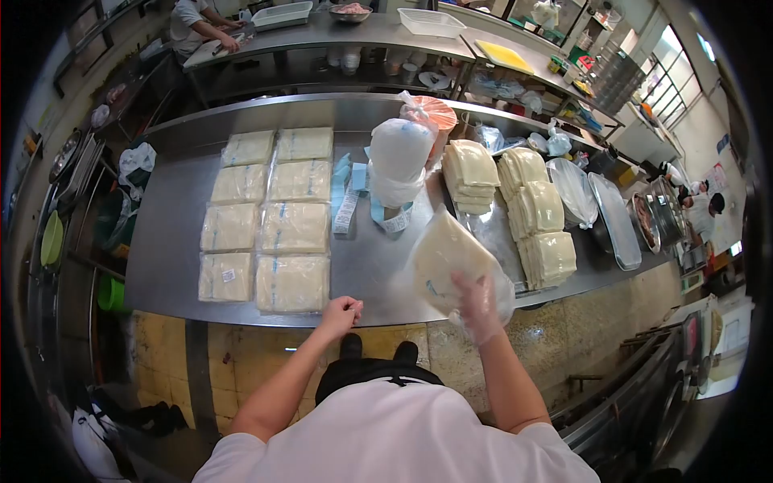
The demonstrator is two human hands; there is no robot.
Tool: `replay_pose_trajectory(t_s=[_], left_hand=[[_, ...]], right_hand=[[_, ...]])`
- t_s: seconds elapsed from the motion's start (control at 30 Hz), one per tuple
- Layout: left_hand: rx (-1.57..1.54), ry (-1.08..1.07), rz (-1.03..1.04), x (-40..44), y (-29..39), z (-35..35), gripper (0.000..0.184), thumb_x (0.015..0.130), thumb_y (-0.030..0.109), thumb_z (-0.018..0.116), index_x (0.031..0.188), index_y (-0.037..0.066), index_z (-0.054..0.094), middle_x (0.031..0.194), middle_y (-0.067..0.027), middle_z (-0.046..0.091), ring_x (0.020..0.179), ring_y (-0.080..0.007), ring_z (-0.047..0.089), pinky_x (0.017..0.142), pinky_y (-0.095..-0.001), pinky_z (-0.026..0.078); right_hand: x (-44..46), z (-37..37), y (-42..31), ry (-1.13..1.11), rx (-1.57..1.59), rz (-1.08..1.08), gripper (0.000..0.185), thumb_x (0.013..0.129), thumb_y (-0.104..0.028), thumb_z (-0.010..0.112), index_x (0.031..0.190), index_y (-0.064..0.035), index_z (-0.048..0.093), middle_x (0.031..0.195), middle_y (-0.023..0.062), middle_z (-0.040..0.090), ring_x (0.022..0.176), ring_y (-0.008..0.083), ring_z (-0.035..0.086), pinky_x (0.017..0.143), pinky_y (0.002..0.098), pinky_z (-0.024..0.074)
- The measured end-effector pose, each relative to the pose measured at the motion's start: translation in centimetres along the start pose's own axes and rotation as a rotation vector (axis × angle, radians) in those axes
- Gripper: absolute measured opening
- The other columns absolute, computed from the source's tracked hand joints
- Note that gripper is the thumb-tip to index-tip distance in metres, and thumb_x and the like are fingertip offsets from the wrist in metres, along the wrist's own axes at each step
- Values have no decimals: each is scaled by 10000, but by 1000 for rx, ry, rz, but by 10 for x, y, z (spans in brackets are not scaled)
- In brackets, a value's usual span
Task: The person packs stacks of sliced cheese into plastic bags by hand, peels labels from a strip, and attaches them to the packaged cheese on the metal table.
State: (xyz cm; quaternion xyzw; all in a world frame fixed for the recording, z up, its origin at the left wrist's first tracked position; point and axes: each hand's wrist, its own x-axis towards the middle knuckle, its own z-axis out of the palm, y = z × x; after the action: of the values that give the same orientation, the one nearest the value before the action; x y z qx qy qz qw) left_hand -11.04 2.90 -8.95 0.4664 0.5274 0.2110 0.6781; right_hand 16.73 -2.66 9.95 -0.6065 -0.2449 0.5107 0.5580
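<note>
A clear plastic bag of square, pale sheets (439,262) is held tilted above the front edge of a stainless-steel table (369,278) by the right hand (478,306), whose fingers, covered in clear plastic, are clamped on its lower right part. The fingers of the left hand (344,312) are curled together at the table's front edge; whether anything small is pinched in them cannot be told. Beside it, eight flat bagged stacks (295,227) are laid out in two columns of four. Printed label strips (346,205) are spread near a white plastic bundle (400,153). To the right, pale sheet stacks (543,208) are arranged in rows.
</note>
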Motion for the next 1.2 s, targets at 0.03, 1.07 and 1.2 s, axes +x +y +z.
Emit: replay_pose_trajectory(t_s=[0.03,1.07,1.2], left_hand=[[-42,31,-12,-1,-2,-4,171,1037,193,623,997,36,678,814,-9,649,687,-98,573,639,-267,500],[517,-271,652,-39,96,77,88,900,44,649,914,5,572,867,-238,629,836,-463,610,727,-507,478],[494,-245,676,-29,100,81,89,892,5,645,916,-8,560,802,-216,605,737,-407,591,673,-438,485]], right_hand=[[8,5,1,-31,-475,-24,519,935,-172,684,1394,-1,510,1272,223,638,1085,382,672,866,473,590],[109,24,248,46,-1533,-737,839,904,-357,646,1551,56,306,1581,292,334,1502,444,276,1241,517,222],[123,37,261,152,-1343,-664,800,902,-344,665,1521,62,362,1542,277,384,1466,440,328,1219,503,262]])
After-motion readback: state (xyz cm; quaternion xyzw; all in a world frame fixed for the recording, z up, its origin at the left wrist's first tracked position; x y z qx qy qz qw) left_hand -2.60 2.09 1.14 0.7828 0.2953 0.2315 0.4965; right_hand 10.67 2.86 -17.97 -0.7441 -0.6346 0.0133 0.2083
